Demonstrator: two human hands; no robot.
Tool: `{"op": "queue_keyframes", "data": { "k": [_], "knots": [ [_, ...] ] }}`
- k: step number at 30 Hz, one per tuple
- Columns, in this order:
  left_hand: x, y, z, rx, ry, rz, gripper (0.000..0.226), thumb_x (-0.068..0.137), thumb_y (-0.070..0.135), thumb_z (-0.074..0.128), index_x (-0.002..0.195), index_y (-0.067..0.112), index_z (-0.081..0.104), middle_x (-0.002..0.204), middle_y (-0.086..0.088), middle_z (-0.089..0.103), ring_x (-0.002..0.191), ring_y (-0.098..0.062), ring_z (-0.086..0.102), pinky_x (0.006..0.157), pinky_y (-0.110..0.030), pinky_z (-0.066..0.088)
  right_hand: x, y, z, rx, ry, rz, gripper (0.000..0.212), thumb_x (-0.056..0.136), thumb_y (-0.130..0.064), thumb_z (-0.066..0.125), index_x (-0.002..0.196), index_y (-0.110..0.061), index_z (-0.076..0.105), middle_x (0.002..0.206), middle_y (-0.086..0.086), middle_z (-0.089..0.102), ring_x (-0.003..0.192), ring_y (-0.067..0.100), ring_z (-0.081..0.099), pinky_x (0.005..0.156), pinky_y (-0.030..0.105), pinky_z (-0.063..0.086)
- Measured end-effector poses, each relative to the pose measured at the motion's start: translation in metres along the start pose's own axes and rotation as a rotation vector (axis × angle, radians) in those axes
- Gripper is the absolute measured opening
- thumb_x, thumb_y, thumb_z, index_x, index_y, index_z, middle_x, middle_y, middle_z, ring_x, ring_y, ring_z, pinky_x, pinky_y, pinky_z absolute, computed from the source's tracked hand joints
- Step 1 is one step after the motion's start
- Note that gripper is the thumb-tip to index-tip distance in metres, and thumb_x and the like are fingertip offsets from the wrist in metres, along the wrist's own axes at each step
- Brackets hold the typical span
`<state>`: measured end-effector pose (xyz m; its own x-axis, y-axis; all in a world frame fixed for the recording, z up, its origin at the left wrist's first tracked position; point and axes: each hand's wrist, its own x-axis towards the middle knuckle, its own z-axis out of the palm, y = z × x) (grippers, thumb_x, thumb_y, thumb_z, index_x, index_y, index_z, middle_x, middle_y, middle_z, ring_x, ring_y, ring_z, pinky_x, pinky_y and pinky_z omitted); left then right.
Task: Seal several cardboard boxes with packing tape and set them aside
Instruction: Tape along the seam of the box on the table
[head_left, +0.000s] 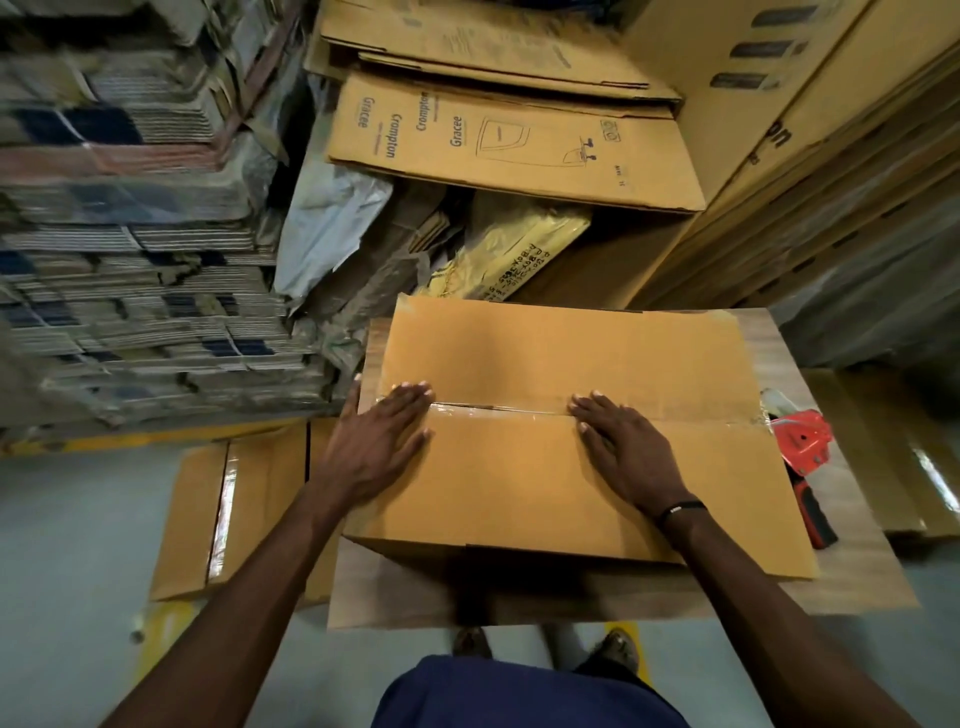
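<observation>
A brown cardboard box (561, 358) lies on a wooden table (857, 566) in front of me, its top flaps closed. Clear packing tape (498, 408) runs along the centre seam. My left hand (382, 441) lies flat on the left part of the seam, fingers straight. My right hand (621, 447) lies flat on the right part, its fingertips touching the tape. A red tape dispenser (802, 457) rests on the table just right of the box, held by neither hand.
A taped box (228, 509) sits on the floor at the left. Flattened printed cartons (509, 140) lean behind the table, with crumpled wrapping (332, 223) beneath them. Stacks of flat cardboard (130, 234) fill the left side, and large cartons (831, 130) the right.
</observation>
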<state>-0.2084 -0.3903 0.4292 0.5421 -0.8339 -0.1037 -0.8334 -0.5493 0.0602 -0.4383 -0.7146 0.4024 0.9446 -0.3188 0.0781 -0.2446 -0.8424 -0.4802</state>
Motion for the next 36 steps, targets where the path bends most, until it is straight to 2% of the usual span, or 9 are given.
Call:
{"op": "queue_keyframes", "data": {
  "k": [6,9,14,18,22,25,30,33,36],
  "knots": [
    [-0.018,0.014,0.007,-0.045,0.06,-0.166,0.071,0.105,0.064,0.008,0.166,0.026,0.006,0.173,0.007,0.0,0.16,-0.017,-0.003,0.126,-0.058,-0.009,0.003,-0.008,-0.006,-0.029,0.012,-0.009,0.043,0.111,-0.038,0.039,0.151,-0.029,0.052,0.158,-0.008,0.048,0.153,0.011,0.032,0.123,0.042,0.03],
    [-0.023,0.051,0.011,-0.12,0.013,-0.276,0.085,0.101,0.069,0.012,0.166,0.015,-0.002,0.173,-0.004,-0.008,0.16,-0.022,-0.007,0.127,-0.054,-0.008,0.013,-0.002,-0.011,-0.052,-0.047,-0.015,0.055,0.109,-0.051,0.027,0.159,-0.03,0.039,0.169,-0.003,0.028,0.159,0.017,0.017,0.126,0.042,0.02],
    [-0.046,0.139,0.019,-0.252,-0.011,-0.322,0.097,0.098,0.076,0.017,0.162,0.012,-0.017,0.167,-0.01,-0.03,0.155,-0.025,-0.028,0.128,-0.049,-0.008,0.053,0.031,-0.021,-0.184,-0.204,-0.049,0.064,0.105,-0.068,0.017,0.163,-0.042,0.019,0.174,-0.007,0.003,0.16,0.019,-0.005,0.127,0.057,0.003],
    [-0.058,0.199,0.027,-0.244,0.048,-0.421,0.098,0.098,0.078,0.018,0.163,0.013,-0.014,0.168,-0.012,-0.029,0.154,-0.025,-0.03,0.127,-0.05,-0.01,0.094,0.061,-0.044,-0.284,-0.283,-0.099,0.07,0.1,-0.075,0.019,0.163,-0.046,0.013,0.174,-0.007,-0.003,0.16,0.024,-0.006,0.124,0.067,0.002],
    [-0.06,0.252,0.035,-0.26,0.092,-0.62,0.096,0.098,0.079,0.018,0.165,0.014,-0.006,0.17,-0.013,-0.021,0.157,-0.027,-0.023,0.128,-0.055,-0.003,0.134,0.081,-0.064,-0.363,-0.359,-0.131,0.073,0.093,-0.084,0.03,0.159,-0.055,0.014,0.174,-0.004,-0.005,0.16,0.03,-0.006,0.118,0.076,0.006],
    [-0.062,0.292,0.039,-0.278,0.148,-0.754,0.096,0.099,0.078,0.022,0.166,0.014,-0.002,0.171,-0.015,-0.018,0.158,-0.03,-0.019,0.128,-0.056,0.002,0.146,0.086,-0.071,-0.349,-0.405,-0.107,0.08,0.086,-0.09,0.036,0.156,-0.061,0.012,0.174,0.003,-0.002,0.159,0.036,-0.001,0.116,0.079,0.004],
    [-0.049,0.34,0.038,-0.379,0.232,-0.912,0.102,0.097,0.079,0.03,0.165,0.01,-0.001,0.169,-0.019,-0.02,0.157,-0.034,-0.019,0.128,-0.054,0.004,0.144,0.085,-0.073,-0.357,-0.364,-0.124,0.082,0.081,-0.096,0.032,0.154,-0.062,0.017,0.168,0.009,0.019,0.152,0.042,0.02,0.114,0.079,0.013],
    [-0.041,0.341,0.04,-0.396,0.264,-0.94,0.101,0.098,0.075,0.032,0.165,0.007,-0.001,0.169,-0.021,-0.02,0.157,-0.036,-0.018,0.128,-0.056,0.008,0.145,0.089,-0.074,-0.349,-0.356,-0.14,0.078,0.084,-0.094,0.033,0.153,-0.062,0.018,0.166,0.011,0.023,0.15,0.043,0.024,0.112,0.079,0.018],
    [-0.038,0.323,0.039,-0.387,0.216,-0.916,0.101,0.097,0.075,0.029,0.164,0.01,-0.008,0.168,-0.018,-0.026,0.157,-0.034,-0.022,0.127,-0.052,-0.001,0.141,0.093,-0.076,-0.378,-0.318,-0.111,0.074,0.086,-0.092,0.031,0.153,-0.061,0.019,0.162,0.013,0.029,0.147,0.043,0.029,0.111,0.076,0.024]
  ]
}}
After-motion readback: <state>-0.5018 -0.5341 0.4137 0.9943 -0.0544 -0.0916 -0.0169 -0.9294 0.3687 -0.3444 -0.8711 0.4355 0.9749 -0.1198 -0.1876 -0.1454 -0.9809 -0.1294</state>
